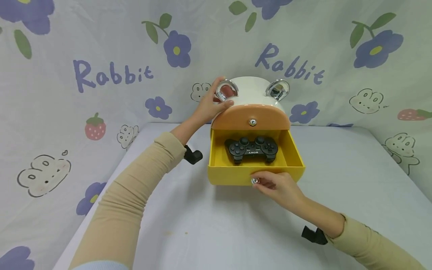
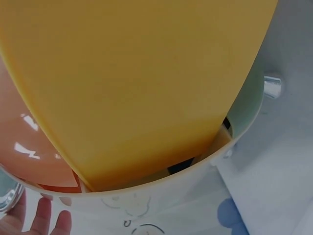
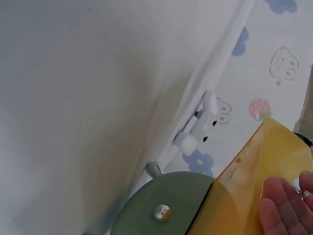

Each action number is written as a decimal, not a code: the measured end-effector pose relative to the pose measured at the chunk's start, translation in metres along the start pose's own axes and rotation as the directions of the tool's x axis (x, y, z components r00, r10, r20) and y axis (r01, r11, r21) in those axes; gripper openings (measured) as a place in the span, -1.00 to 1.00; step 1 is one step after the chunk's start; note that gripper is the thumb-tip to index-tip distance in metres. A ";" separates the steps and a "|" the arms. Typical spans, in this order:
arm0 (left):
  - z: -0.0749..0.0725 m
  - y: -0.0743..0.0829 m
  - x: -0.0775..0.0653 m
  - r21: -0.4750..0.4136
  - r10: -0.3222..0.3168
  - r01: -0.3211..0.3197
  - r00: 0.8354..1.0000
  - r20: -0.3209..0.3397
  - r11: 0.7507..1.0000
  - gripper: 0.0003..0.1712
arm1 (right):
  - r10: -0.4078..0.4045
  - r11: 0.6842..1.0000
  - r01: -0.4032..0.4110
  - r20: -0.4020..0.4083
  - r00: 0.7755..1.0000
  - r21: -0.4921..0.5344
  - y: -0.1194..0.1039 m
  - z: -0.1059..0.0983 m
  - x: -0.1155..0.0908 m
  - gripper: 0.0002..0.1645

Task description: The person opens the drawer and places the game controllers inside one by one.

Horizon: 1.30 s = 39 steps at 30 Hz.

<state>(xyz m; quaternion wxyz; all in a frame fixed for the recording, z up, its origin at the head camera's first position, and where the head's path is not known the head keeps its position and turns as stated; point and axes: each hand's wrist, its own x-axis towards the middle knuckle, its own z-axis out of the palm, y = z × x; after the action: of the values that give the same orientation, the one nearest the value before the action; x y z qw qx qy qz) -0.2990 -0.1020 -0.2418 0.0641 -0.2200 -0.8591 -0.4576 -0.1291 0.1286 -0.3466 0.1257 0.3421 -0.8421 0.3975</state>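
Observation:
A small rounded cabinet with a white shell (image 1: 251, 88) stands on the table. It has a closed orange drawer (image 1: 233, 118) above a yellow drawer (image 1: 219, 175), pulled well out. Inside the yellow drawer lies a black game controller (image 1: 254, 147) marked SONY. My left hand (image 1: 212, 103) holds the silver ear-shaped loop (image 1: 235, 87) at the cabinet's top left, with the thumb in front; its fingers (image 2: 41, 215) show past the shell's edge in the left wrist view. At the yellow drawer's front, my right hand (image 1: 281, 187) pinches the silver knob (image 1: 254, 181).
A second silver loop (image 1: 280, 90) sits at the cabinet's top right. Lower down is a green drawer (image 3: 146, 200) with its own knob (image 3: 162, 213). White cloth covers the table (image 1: 354, 180), and a curtain printed with flowers and rabbits (image 1: 114, 37) hangs behind it.

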 end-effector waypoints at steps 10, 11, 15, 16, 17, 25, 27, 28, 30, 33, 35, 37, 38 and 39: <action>0.000 -0.003 0.001 0.005 0.006 -0.006 1.000 -0.009 1.000 -0.09 | 0.035 0.999 -0.035 -0.006 0.999 -0.020 0.012 0.001 0.015 -0.75; 0.000 -0.003 0.001 0.005 0.006 -0.006 1.000 -0.011 1.000 -0.10 | 0.032 0.999 -0.032 -0.004 0.999 -0.019 0.014 0.001 0.016 -0.75; -0.001 -0.003 0.001 0.008 0.008 -0.008 1.000 -0.014 1.000 -0.11 | 0.031 0.999 -0.031 0.001 1.000 -0.012 0.018 0.001 0.022 -0.76; -0.001 -0.003 0.001 0.011 0.007 -0.007 1.000 -0.012 1.000 -0.11 | 0.037 0.999 -0.037 0.004 0.999 -0.011 0.019 0.001 0.024 -0.76; -0.001 -0.003 0.001 0.014 0.008 -0.008 1.000 -0.011 1.000 -0.11 | 0.045 0.999 -0.045 0.004 0.999 -0.013 0.020 0.001 0.026 -0.76; 0.001 -0.003 0.002 0.010 0.016 -0.016 1.000 -0.001 1.000 -0.11 | 0.080 0.997 -0.080 -0.024 0.997 0.003 0.033 0.001 0.043 -0.75; 0.001 -0.004 0.002 0.008 0.022 -0.022 1.000 -0.004 1.000 -0.11 | 0.090 0.996 -0.089 -0.031 0.995 0.010 0.036 0.002 0.047 -0.76; 0.001 -0.004 0.002 0.008 0.025 -0.025 1.000 -0.005 1.000 -0.11 | 0.095 0.995 -0.094 -0.035 0.995 0.017 0.038 0.002 0.049 -0.77; 0.001 -0.003 0.002 0.009 0.024 -0.024 1.000 -0.005 1.000 -0.11 | 0.108 0.994 -0.108 -0.044 0.993 0.022 0.041 0.002 0.053 -0.77; 0.001 -0.003 0.002 0.008 0.024 -0.024 1.000 -0.006 1.000 -0.10 | 0.123 0.992 -0.122 -0.055 0.991 0.030 0.046 0.004 0.059 -0.77; 0.001 -0.003 0.002 0.009 0.021 -0.021 1.000 -0.006 1.000 -0.10 | 0.134 0.991 -0.132 -0.062 0.989 0.037 0.048 0.004 0.062 -0.77; 0.001 -0.003 0.001 0.009 0.021 -0.021 1.000 -0.007 1.000 -0.10 | 0.147 0.989 -0.145 -0.069 0.987 0.039 0.051 0.005 0.065 -0.76; 0.001 -0.004 0.001 0.011 0.022 -0.022 1.000 -0.007 1.000 -0.10 | 0.154 0.988 -0.151 -0.072 0.985 0.040 0.052 0.005 0.066 -0.75; 0.001 -0.004 0.002 0.012 0.022 -0.022 1.000 -0.007 1.000 -0.10 | 0.163 0.986 -0.160 -0.074 0.984 0.046 0.053 0.006 0.067 -0.75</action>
<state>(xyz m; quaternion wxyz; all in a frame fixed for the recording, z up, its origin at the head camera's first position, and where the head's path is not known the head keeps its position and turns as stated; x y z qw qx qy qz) -0.3020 -0.1024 -0.2450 0.0735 -0.2275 -0.8590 -0.4527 -0.2142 0.1161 -0.3486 0.1188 0.2592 -0.8535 0.4361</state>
